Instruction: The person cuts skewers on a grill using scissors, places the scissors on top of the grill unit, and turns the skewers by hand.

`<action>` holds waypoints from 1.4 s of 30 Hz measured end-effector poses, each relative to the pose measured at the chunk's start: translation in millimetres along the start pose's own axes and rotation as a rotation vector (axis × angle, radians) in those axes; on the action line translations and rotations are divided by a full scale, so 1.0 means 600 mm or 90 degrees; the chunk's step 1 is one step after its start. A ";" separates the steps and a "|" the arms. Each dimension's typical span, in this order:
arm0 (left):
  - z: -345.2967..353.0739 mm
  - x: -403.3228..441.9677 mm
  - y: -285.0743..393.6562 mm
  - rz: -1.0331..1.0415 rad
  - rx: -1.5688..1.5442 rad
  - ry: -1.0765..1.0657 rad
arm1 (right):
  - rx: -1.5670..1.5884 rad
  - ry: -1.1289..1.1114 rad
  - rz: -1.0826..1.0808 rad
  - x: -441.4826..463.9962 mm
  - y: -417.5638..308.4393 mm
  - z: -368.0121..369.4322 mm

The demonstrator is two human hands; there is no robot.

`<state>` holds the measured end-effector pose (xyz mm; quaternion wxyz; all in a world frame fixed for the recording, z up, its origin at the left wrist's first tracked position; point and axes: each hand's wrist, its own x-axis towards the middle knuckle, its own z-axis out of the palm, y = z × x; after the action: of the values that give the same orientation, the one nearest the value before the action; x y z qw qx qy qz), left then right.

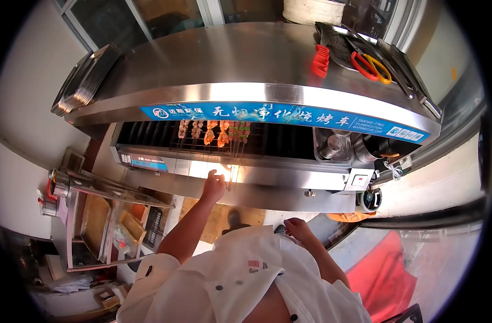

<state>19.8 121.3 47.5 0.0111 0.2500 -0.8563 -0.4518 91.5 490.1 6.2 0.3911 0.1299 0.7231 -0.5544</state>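
Observation:
My left hand (215,184) is at the front edge of the grill, its fingers pinched at the lower ends of the skewer sticks. The stick between them is hard to make out. Above it, orange meat skewers (223,134) lie side by side on the grate. Paler meat skewers (183,129) are to their left, and skewers with green pieces (240,132) to their right. Down by my body, away from the grill, my right hand (296,228) hangs with loosely bent fingers and nothing visible in it.
A steel hood (219,59) overhangs the grill. Metal trays (90,78) are stacked on its left end; scissors (372,67) and a red-handled tool (320,61) lie on the right. A steel container (332,145) sits at the grill's right. A shelved cart (95,226) stands at left.

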 end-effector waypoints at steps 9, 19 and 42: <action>0.006 0.031 -0.034 -0.133 -0.430 -0.121 | -0.050 -0.097 -0.122 0.100 -0.159 0.142; -0.012 0.037 -0.036 -0.130 -0.465 -0.167 | 0.400 -0.128 -0.057 0.151 -0.294 0.291; -0.006 0.030 -0.014 -0.133 -0.470 -0.105 | 0.537 -0.067 -0.080 0.166 -0.279 0.308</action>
<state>8.7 106.8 39.7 -0.0146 0.2780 -0.6044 -0.7465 -0.5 239.7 38.1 0.3055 0.2053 0.4189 -0.8301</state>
